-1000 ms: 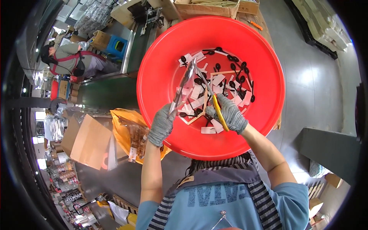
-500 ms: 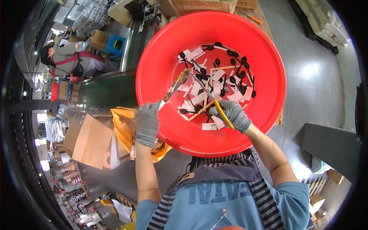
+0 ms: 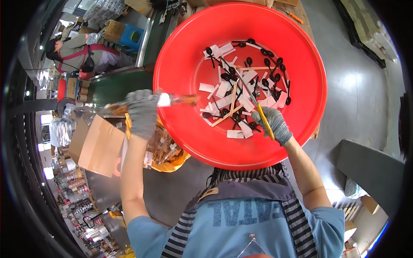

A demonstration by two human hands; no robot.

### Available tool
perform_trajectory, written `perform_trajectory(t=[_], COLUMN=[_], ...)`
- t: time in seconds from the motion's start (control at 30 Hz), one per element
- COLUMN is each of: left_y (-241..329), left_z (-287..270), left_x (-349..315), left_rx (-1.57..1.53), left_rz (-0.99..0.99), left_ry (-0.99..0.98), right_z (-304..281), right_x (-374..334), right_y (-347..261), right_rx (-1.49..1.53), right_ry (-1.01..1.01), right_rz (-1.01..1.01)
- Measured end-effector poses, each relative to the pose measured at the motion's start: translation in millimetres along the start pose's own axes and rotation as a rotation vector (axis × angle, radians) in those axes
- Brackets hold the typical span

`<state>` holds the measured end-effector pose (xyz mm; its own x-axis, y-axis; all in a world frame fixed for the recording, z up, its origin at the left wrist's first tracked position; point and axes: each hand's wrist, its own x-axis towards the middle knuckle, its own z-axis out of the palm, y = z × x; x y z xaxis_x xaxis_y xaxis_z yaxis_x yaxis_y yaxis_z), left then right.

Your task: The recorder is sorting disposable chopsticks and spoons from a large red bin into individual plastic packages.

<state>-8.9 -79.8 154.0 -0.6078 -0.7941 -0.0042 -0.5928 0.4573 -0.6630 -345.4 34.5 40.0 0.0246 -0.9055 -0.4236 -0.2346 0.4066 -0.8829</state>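
My left hand [image 3: 143, 112], in a grey knit glove, is closed around a slim brown packet [image 3: 185, 99] with a white patch, smeared by motion; it is over the left rim of a big red basin [image 3: 180, 86]. Over the basin's near right part, my gloved right hand [image 3: 277, 124] grips long scissors with a yellow handle [image 3: 266, 122], their metal blades pointing far left. In the basin lie several black plastic spoons [image 3: 265, 82], white paper slips [image 3: 223, 101] and thin wooden sticks [image 3: 233, 98].
A yellow bag [image 3: 174, 165] full of brown packets stands left of the basin, beside an open cardboard box [image 3: 103, 146]. Farther left runs a green conveyor belt [image 3: 118, 94], with another person [image 3: 79, 56] beyond it. An orange-handled tool [image 3: 296, 18] lies past the basin's far rim.
My left hand has moved left and up with the packet, away from the basin's middle. The right hand has shifted slightly right with the scissors, whose blades are now apart from the packet.
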Motion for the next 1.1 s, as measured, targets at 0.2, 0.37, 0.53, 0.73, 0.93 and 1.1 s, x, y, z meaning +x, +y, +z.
perform_trajectory(t=[0.2,0.37,0.53,0.73,0.93,1.1], left_y=[-10.3,-15.4,-21.4,2.2,42.2,73.5], left_z=[-1.6,16.7,45.8,238.3,148.9,26.3], left_x=[8.0,-1.7,-36.8,-225.6,-178.1,-133.1], left_rx=[-0.198,-0.379,-0.605,-0.417,-1.678,-2.296], left_rz=[-0.155,-0.317,-0.595,-0.795,-1.478,-1.286], left_ry=[0.127,0.073,0.461,-0.165,0.022,0.059], right_z=[0.7,15.8,19.1,61.8,115.6,154.9], right_x=[-0.4,-3.1,-8.6,-5.6,1.6,3.6], right_y=[6.8,8.4,-12.2,0.2,-37.5,-66.3], right_rx=[-0.034,0.187,0.142,-0.357,-0.700,-0.840], right_ry=[-0.007,-0.049,-0.133,-0.265,-0.484,-0.590], right_rz=[-0.075,-0.092,0.059,-0.338,-0.347,-0.420])
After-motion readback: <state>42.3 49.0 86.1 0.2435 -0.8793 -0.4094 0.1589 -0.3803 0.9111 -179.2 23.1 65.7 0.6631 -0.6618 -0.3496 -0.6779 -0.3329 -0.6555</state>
